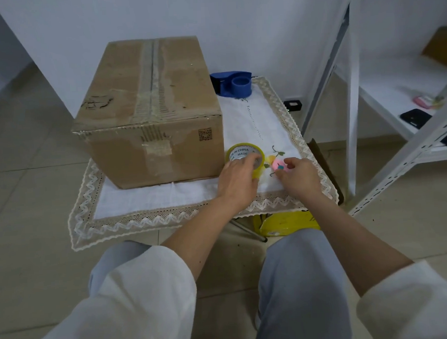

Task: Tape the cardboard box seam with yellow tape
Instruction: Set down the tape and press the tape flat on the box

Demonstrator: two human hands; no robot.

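A closed cardboard box (148,108) stands on the left of a small table covered by a white lace-edged cloth (261,121). Its top seam runs front to back under old clear tape. To the right of the box's front corner lies a roll of yellow tape (242,153). My left hand (237,180) rests on the roll, fingers curled over its near rim. Just to the right, my right hand (298,177) pinches a small pink object (278,165) with a blue button, lying on the cloth.
A blue tape dispenser (232,84) sits at the table's back, behind the box. White metal shelving (383,106) stands at the right with a phone and small items. A yellow package (289,224) lies under the table. My knees are below the near edge.
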